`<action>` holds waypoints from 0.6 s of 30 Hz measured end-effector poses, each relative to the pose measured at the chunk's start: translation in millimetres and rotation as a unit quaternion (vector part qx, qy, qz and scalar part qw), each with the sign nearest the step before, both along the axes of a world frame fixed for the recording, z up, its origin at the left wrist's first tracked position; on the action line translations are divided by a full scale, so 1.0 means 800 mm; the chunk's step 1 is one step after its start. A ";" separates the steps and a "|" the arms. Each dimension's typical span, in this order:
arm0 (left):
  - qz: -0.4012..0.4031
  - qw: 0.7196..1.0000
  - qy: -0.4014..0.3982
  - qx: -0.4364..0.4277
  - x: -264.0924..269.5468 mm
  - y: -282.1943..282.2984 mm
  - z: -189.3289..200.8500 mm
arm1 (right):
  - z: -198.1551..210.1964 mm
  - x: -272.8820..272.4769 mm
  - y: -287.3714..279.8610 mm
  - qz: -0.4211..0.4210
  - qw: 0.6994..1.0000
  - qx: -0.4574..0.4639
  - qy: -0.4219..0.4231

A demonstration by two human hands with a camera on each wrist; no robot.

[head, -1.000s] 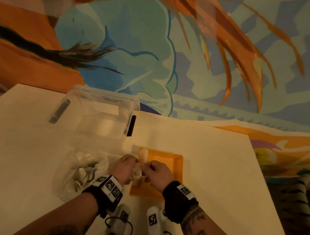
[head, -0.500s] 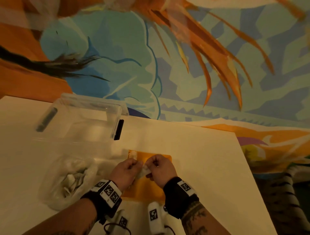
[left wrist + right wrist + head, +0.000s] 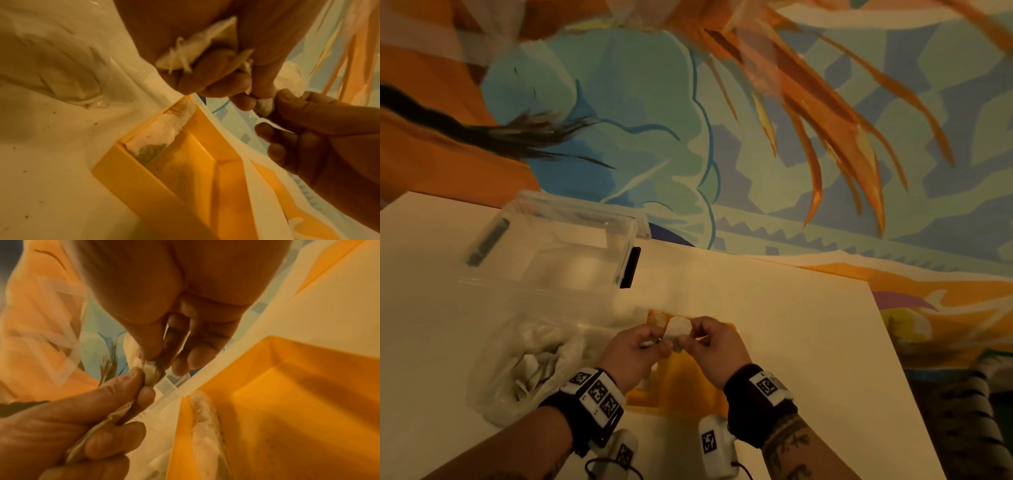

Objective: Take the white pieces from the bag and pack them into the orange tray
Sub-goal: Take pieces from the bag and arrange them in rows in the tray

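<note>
Both hands hold white tea-bag-like pieces above the orange tray. My left hand curls round a small bunch of white pieces against its palm. My right hand pinches one white piece between thumb and forefinger, and the left fingertips pinch the same piece. One white piece lies along the left wall of the orange tray. The clear plastic bag with more white pieces lies left of the tray.
A clear plastic box with a black latch stands behind the bag on the white table. The table's right edge runs diagonally at the right. A painted wall rises behind the table.
Both hands have lifted a little and moved toward the tray's far end. The white piece between them now shows more plainly, pulled up between the fingertips.
</note>
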State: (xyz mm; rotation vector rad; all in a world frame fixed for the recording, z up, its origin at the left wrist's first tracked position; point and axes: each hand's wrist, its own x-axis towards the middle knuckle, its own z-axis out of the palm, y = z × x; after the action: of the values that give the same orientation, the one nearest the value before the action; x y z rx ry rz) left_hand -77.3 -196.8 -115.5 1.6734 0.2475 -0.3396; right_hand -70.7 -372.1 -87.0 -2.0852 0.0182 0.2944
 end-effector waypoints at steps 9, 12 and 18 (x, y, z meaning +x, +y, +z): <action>0.005 0.974 0.037 0.222 0.006 0.056 -0.033 | -0.056 -0.001 0.028 0.021 0.986 -0.118 0.119; -0.046 0.959 0.070 0.269 0.003 0.065 -0.044 | -0.068 -0.006 0.042 0.079 0.967 -0.179 0.161; -0.133 0.942 0.071 0.301 -0.005 0.062 -0.053 | -0.094 -0.002 0.068 0.097 0.943 -0.239 0.212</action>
State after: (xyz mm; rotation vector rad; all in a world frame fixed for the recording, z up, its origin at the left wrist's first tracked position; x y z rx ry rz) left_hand -80.9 -147.1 -157.9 2.2987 0.2470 -0.6361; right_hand -72.7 -317.4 -162.0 -2.4647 0.1585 0.9354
